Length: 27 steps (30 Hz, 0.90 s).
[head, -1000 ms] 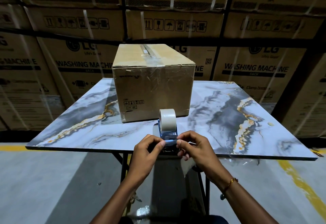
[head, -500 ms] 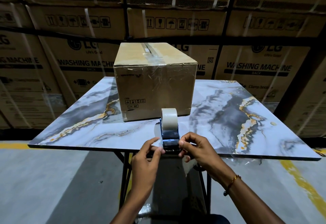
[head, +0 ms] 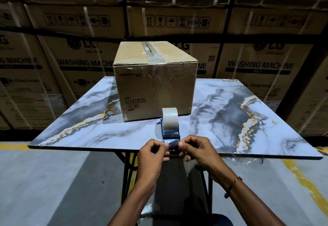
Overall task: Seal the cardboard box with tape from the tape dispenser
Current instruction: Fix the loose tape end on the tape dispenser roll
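Taking the dispenser (head: 170,129) as our landmark: it sits at the near edge of the table (head: 266,137), roll upright, and the box (head: 156,87) stands just behind it, flaps closed with some old tape already along the top seam.

To the left of the dispenser's front end, our left hand (head: 152,152) is curled, thumb and forefinger pinched narrow on the left edge of the loose tape (head: 173,144). To the right, our right hand (head: 198,149) mirrors it — fingertips closed on the tape's right edge, other fingers tucked.

The step, as we judge it, is freeing a length of tape. We should keep both pinches at the very edges so the sticky face stays clean, and pull straight toward us with even force — an uneven tug would likely skew or fold the strip. The dispenser looks light; it may slide unless we draw gently.
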{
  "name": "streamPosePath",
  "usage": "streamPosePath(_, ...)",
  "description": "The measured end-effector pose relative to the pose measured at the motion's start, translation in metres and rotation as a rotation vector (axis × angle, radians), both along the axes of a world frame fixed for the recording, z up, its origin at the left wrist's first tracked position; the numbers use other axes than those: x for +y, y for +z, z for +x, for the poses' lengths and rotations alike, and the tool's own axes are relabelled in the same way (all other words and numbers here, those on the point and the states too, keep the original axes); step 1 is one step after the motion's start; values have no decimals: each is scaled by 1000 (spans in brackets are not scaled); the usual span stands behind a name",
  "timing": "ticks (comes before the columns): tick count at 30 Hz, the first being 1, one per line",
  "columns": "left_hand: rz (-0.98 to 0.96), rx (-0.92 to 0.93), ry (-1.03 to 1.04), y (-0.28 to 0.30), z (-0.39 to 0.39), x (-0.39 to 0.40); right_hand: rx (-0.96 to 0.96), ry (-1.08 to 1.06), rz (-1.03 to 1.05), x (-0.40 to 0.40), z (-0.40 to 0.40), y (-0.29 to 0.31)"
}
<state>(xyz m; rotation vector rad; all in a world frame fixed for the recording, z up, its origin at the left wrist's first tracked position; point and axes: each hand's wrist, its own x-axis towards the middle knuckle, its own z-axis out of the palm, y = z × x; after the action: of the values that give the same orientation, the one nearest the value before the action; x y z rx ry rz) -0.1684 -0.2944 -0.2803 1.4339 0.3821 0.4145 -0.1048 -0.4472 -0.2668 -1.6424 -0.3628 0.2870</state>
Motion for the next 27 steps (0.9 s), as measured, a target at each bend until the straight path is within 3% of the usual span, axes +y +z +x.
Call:
streamPosePath(8,-63,32,-14,6,3,3,79,-40,77,-1,-5,2)
streamPosePath(14,-48,52,-60,8,6,9,185,-202,304,-2,-9,5)
streamPosePath(20,-35,51,-128,7,6,16,128,-157,173,2,-15,7)
streamPosePath(27,0,40,-181,12,9,22,126,-148,157,10,-19,7)
